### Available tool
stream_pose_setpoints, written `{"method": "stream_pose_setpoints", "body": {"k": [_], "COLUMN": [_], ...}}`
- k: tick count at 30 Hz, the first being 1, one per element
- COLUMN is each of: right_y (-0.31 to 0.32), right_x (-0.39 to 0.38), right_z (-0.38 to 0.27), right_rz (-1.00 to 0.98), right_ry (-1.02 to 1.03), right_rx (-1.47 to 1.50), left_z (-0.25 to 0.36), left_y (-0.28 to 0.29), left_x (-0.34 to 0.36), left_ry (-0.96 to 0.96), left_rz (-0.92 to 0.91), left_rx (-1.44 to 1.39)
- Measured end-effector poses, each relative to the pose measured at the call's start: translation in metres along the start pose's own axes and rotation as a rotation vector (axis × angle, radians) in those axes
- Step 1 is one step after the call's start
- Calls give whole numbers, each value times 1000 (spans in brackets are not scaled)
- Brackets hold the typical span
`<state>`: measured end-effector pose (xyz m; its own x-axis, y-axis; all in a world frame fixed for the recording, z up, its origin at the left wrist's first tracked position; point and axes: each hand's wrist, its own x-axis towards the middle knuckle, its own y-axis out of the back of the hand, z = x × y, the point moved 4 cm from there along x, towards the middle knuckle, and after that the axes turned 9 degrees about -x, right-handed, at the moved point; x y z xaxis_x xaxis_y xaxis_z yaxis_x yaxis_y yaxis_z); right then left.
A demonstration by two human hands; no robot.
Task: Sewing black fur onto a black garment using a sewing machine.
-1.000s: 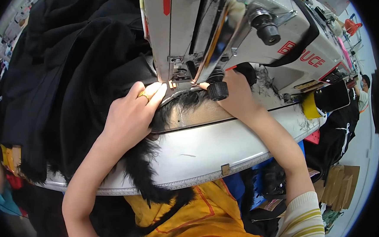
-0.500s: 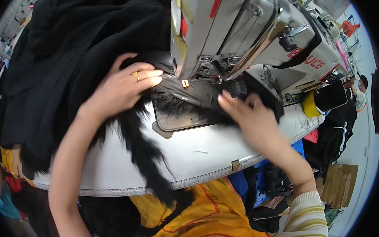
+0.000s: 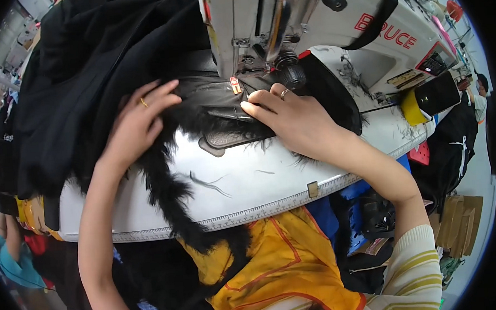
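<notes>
Black garment (image 3: 100,67), one big heap, fills the upper left of the frame and runs right, under both your hands, to the white sewing machine (image 3: 331,30) at upper centre and right. One strip of black fur (image 3: 167,185) hangs off it, between your forearms, down over the front edge of the white table (image 3: 261,182) at lower centre. Your left hand (image 3: 135,125), left of centre, lies on the cloth, fingers parted and pointing up and right, thumb apart. Your right hand (image 3: 299,118), just right of centre, is palm down on the cloth right below the machine head, fingers bent, thumb and index tips close together near the needle area; can't tell if they pinch the cloth. Left forearm climbs steeply from the lower left; right arm comes in from the lower right, bent at the elbow, forearm slanting up and left. Count: two hands, two rings, one on your left hand and one on your right, one machine, one ruler strip (image 3: 235,218) along the table edge, one yellow holder (image 3: 413,111) at right, one orange apron (image 3: 291,254) at bottom centre.
</notes>
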<state>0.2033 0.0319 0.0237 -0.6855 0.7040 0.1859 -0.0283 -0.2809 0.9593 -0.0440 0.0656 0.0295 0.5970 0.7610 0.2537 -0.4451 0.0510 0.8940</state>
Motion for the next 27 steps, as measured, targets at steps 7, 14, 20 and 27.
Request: {"method": "stream_pose_setpoints", "body": {"k": [7, 14, 20, 27], "right_y": [-6, -7, -12, -15], "right_x": [0, -3, -4, -3], "right_z": [13, 21, 18, 23], "right_rz": [-55, 16, 135, 177], "right_ry": [119, 55, 112, -24], "right_rx": [304, 244, 222, 214], "left_z": [115, 79, 99, 77], "left_y": [-23, -35, -20, -34], "left_x": [22, 2, 25, 1], "left_ry": [-148, -165, -48, -136], "left_rz": [29, 1, -27, 32], "left_rx": [-55, 93, 7, 136]}}
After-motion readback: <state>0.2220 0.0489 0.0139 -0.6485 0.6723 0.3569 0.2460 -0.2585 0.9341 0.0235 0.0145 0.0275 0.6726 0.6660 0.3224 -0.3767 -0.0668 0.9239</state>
